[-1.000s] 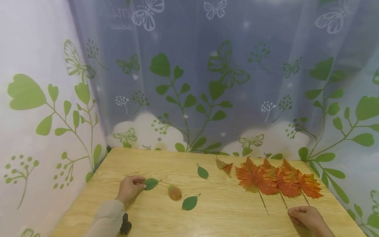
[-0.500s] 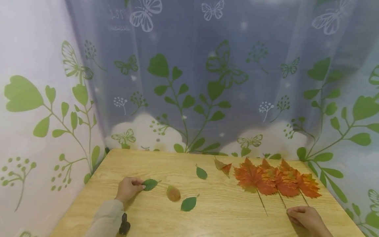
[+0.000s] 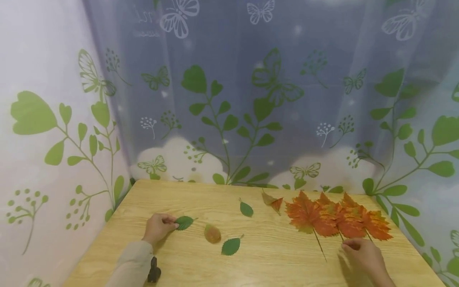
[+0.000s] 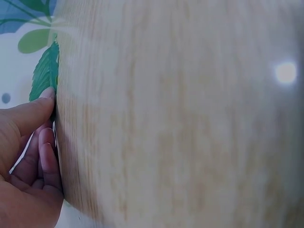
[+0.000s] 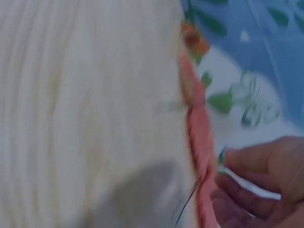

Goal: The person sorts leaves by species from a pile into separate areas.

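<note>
At the left of the table, my left hand (image 3: 157, 229) pinches the blunt end of a green serrated leaf (image 3: 184, 223); in the left wrist view, the thumb lies over this leaf (image 4: 45, 71). My right hand (image 3: 365, 255) is bent just over the lower stems of a row of orange-red maple leaves (image 3: 328, 217). In the right wrist view, its thumb and forefinger (image 5: 247, 159) stand slightly apart, and no stem shows between them. That view is blurred, with the maple leaves (image 5: 199, 133) seen edge-on beside the hand.
Between the hands lie a brownish-green leaf (image 3: 212, 234), a green leaf (image 3: 231, 246) and another green leaf (image 3: 246, 208). A curled brown-red leaf (image 3: 273, 201) is near the back edge. Printed curtains (image 3: 229, 87) stand around the wooden table (image 3: 272, 263).
My right hand has risen up and left from a maple leaf's stem end, its shadow now on the table. The maple leaves stay put. My left hand keeps its hold on the green leaf.
</note>
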`<move>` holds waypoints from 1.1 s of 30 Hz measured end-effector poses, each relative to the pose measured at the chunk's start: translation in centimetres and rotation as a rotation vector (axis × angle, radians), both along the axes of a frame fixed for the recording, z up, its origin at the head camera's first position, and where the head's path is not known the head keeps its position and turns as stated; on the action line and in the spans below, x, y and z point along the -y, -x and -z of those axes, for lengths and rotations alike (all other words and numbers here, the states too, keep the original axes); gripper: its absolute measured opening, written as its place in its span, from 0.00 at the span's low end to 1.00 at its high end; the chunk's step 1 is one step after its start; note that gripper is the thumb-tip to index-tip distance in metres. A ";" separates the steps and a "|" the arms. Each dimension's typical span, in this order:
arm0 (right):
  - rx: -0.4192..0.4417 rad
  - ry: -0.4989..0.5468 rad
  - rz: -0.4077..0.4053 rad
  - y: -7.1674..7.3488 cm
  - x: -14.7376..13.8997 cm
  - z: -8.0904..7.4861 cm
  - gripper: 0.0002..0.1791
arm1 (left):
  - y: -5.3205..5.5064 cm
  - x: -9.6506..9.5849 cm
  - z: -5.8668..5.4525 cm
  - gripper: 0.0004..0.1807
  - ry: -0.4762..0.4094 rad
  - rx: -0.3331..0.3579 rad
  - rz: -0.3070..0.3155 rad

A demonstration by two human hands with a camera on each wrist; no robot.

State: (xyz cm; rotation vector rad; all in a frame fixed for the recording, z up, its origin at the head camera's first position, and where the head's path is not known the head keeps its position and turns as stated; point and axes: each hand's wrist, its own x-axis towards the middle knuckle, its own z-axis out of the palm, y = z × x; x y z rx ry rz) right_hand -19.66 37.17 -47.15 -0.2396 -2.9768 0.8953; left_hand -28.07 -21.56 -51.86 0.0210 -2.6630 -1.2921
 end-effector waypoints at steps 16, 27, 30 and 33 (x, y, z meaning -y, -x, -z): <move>-0.156 0.294 -0.451 4.0 16.5 -0.4 0.11 | 0.0 0.0 0.0 0.06 -0.005 0.041 -0.011; -0.124 0.379 -0.604 6.2 22.1 3.2 0.10 | 0.0 0.0 -0.1 0.05 -0.001 0.040 -0.005; -0.088 0.383 -0.612 6.7 22.5 4.2 0.10 | 0.1 0.0 0.0 0.05 0.001 0.037 -0.006; -0.073 0.376 -0.623 6.9 22.5 4.9 0.09 | 0.0 0.1 0.1 0.06 -0.001 0.037 -0.011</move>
